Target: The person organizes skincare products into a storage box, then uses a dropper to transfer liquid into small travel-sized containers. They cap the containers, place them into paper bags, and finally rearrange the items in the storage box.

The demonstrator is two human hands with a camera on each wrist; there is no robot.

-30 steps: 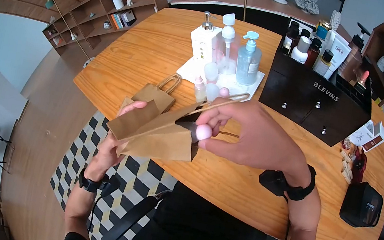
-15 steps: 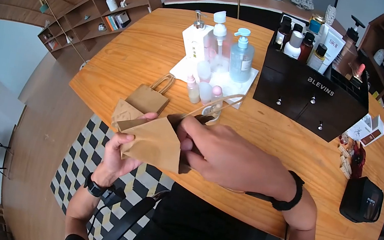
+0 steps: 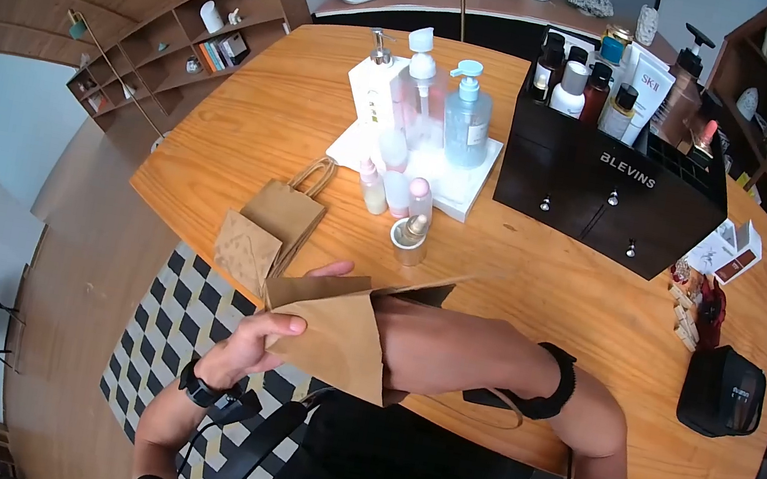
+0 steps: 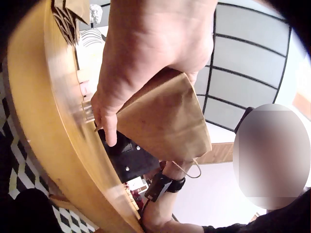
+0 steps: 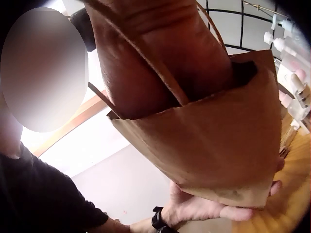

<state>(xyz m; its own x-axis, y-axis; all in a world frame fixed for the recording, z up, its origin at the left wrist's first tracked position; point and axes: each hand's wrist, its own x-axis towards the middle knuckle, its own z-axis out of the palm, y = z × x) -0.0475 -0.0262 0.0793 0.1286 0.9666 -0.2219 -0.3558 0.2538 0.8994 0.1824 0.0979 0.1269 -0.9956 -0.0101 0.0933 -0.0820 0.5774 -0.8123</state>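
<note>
A brown paper bag [image 3: 336, 341] [image 4: 167, 119] [image 5: 209, 145] is tilted above the table's front edge, its mouth towards the right arm. My left hand [image 3: 249, 347] [image 4: 150, 48] [image 5: 206, 208] grips the bag at its base end, thumb on one side. The right hand [image 3: 417, 342] [image 5: 165, 63] is inside the bag past the wrist crease; the bag walls hide its fingers and whatever they hold. Cord handles hang loose around the right wrist.
More paper bags [image 3: 284, 213] lie at the left. Pump bottles [image 3: 465, 121] stand on a white tray, small bottles [image 3: 372, 189] and a cup [image 3: 408, 242] before it. A black cosmetics organizer [image 3: 605, 190], clips [image 3: 683, 318] and a black case [image 3: 721, 393] are at the right.
My right hand, which held a pink round-ended item at the bag's mouth, has gone deep inside; the item is out of sight. The bag and left hand have moved right and nearer the body.
</note>
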